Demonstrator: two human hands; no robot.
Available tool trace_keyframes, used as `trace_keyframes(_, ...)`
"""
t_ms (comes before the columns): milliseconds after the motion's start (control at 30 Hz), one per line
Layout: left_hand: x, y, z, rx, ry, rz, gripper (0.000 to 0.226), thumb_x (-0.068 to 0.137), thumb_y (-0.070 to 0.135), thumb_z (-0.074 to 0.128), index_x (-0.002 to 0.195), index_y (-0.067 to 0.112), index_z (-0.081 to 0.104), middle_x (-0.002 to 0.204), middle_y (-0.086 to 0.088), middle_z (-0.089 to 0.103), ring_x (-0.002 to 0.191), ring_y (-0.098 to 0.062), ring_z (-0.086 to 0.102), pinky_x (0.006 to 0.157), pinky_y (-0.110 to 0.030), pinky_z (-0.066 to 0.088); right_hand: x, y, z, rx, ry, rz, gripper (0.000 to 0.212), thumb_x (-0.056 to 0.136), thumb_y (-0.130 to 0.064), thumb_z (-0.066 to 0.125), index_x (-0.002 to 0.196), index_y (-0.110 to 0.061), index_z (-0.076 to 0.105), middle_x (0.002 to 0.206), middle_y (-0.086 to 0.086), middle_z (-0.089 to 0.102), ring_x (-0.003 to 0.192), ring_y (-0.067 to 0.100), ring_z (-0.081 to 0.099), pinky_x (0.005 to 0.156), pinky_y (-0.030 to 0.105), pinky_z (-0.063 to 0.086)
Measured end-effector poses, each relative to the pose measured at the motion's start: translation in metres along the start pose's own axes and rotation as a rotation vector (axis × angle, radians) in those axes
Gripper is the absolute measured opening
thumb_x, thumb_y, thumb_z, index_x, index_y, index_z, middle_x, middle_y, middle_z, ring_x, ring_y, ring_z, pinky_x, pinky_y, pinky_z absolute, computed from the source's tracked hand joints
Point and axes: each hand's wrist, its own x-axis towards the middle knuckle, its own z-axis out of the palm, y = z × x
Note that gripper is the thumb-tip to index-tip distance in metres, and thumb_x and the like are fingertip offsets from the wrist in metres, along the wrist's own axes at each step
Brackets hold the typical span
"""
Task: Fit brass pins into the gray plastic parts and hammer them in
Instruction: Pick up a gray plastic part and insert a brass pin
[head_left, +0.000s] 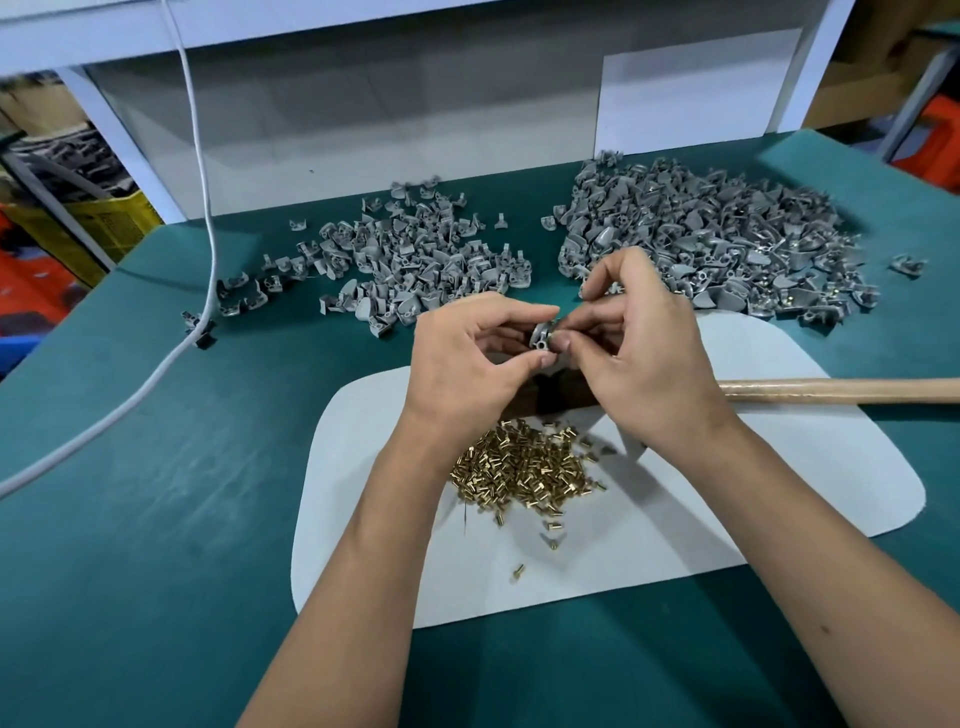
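Your left hand (467, 358) pinches a gray part (543, 335) above the mat (727, 509) while your right hand (639, 353) pinches at it, seemingly fitting a pin; hammering and both piles (717, 244) remain.

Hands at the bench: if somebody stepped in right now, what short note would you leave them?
Left hand grips one gray part above the white mat. Right hand pinches at that part; any pin between its fingers is hidden.
Brass pins are heaped on the mat. Hammer handle lies at right, untouched.
Gray parts sit in a left pile and a right pile; which is finished, unclear.
Left: seat the pin, hammer it, repeat.
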Motion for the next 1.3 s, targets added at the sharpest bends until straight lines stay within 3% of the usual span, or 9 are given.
trace_keyframes(200,0.0010,0.0032,-0.0002,0.088,0.030,0.063,0.035,0.069,-0.002,0.089,0.101,0.010,0.080,0.088,0.000,0.072,0.081,-0.017,0.071,0.076,-0.038,0.061,-0.0032,-0.0037,0.0028,0.034,0.082,0.028,0.039,0.082,-0.001,0.078,0.101,-0.015,0.048,0.076,-0.009,0.074,0.077,0.003,0.072,0.076,0.033,0.061)
trace_keyframes(333,0.0017,0.0044,0.0010,0.178,0.031,0.125,0.033,0.068,-0.001,0.090,0.098,0.008,0.081,0.085,0.001,0.071,0.079,-0.011,0.068,0.072,-0.030,0.059,-0.0048,-0.0056,0.0038,0.020,0.076,0.026,0.039,0.081,0.002,0.076,0.099,-0.017,0.048,0.080,-0.005,0.071,0.080,0.008,0.072,0.075,0.037,0.061)
trace_keyframes(533,0.0015,0.0051,0.0046,0.261,0.010,0.196,0.031,0.070,0.000,0.089,0.099,0.006,0.081,0.086,-0.003,0.072,0.075,-0.014,0.068,0.065,-0.027,0.057,-0.0060,-0.0031,0.0057,-0.029,0.080,0.013,0.043,0.080,0.006,0.074,0.098,-0.022,0.047,0.078,-0.005,0.069,0.075,0.008,0.070,0.069,0.038,0.060)
trace_keyframes(667,0.0023,0.0021,0.0001,0.193,0.015,0.124,0.033,0.071,-0.002,0.088,0.102,0.008,0.081,0.091,-0.003,0.072,0.083,-0.012,0.069,0.075,-0.026,0.057,-0.0053,-0.0011,0.0090,0.019,0.068,0.012,0.033,0.084,0.003,0.072,0.098,-0.018,0.051,0.080,-0.006,0.069,0.081,0.008,0.071,0.074,0.034,0.061)
trace_keyframes(900,0.0017,-0.0019,-0.0035,-0.071,0.018,-0.039,0.039,0.072,-0.006,0.087,0.108,0.005,0.078,0.099,-0.012,0.074,0.086,-0.028,0.073,0.084,-0.038,0.062,-0.0048,0.0012,0.0066,-0.059,0.060,-0.147,0.018,0.086,-0.003,0.074,0.099,-0.014,0.068,0.089,-0.006,0.072,0.086,0.007,0.070,0.079,0.030,0.059)
trace_keyframes(1000,0.0020,-0.0025,-0.0049,-0.114,-0.013,-0.053,0.039,0.074,-0.002,0.087,0.110,0.008,0.077,0.101,-0.008,0.074,0.087,-0.017,0.070,0.086,-0.033,0.059,-0.0030,0.0031,0.0036,-0.159,0.100,-0.257,0.009,0.088,-0.005,0.076,0.095,-0.009,0.077,0.092,-0.002,0.072,0.086,0.008,0.067,0.081,0.027,0.055)
trace_keyframes(1167,0.0007,-0.0012,-0.0046,-0.153,-0.019,-0.059,0.035,0.077,0.016,0.084,0.112,0.015,0.077,0.100,-0.003,0.079,0.090,-0.019,0.075,0.085,-0.035,0.060,-0.0021,0.0039,0.0024,-0.201,0.106,-0.294,0.007,0.094,-0.005,0.069,0.096,-0.007,0.074,0.093,-0.003,0.067,0.086,0.009,0.060,0.082,0.018,0.048)
trace_keyframes(1300,0.0008,0.0012,-0.0052,-0.264,-0.033,-0.073,0.040,0.076,-0.002,0.084,0.111,0.018,0.076,0.095,0.001,0.079,0.085,-0.013,0.074,0.080,-0.026,0.059,-0.0019,0.0038,0.0034,-0.186,0.091,-0.239,0.005,0.094,-0.007,0.068,0.096,-0.008,0.072,0.090,-0.003,0.065,0.084,0.011,0.059,0.077,0.019,0.047)
